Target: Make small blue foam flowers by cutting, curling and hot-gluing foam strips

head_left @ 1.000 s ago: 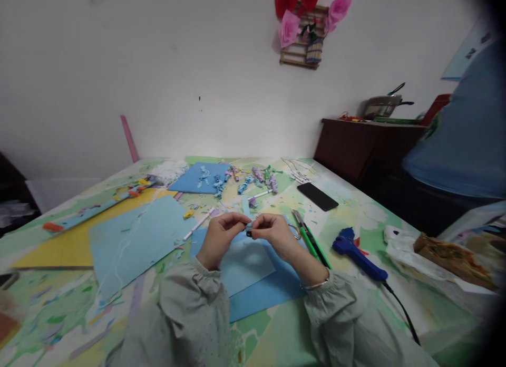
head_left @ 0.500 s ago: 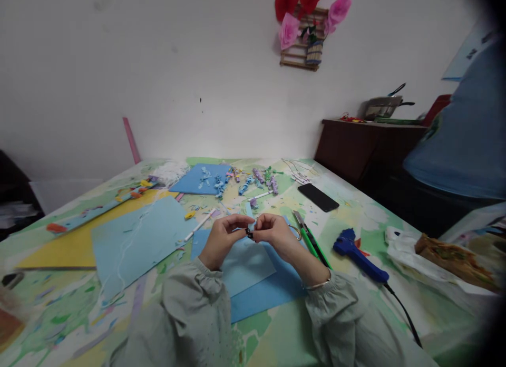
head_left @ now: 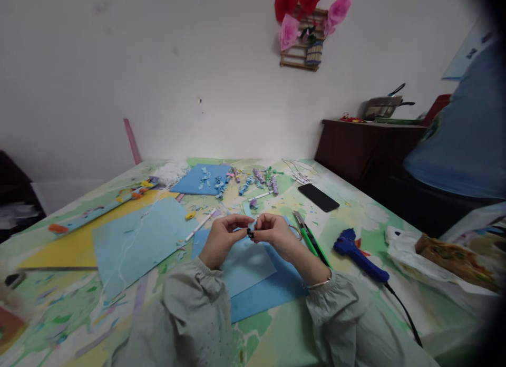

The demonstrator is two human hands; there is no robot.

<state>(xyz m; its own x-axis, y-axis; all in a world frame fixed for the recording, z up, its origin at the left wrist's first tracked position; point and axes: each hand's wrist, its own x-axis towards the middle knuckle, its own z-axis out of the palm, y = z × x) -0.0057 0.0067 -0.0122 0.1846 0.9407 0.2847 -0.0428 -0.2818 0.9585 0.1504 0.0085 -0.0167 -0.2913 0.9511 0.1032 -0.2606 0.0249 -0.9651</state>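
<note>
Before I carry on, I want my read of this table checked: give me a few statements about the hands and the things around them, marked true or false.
1. The left hand and right hand meet at a small light blue piece. True.
2. The green cutter lies between the right hand and the blue glue gun. True.
3. The right hand is wrapped around the blue glue gun. False: the glue gun lies apart from it, on the table.
4. The black phone lies farther from the camera than the blue glue gun. True.
5. The left hand rests flat on the table. False: its fingertips are at the piece.
</note>
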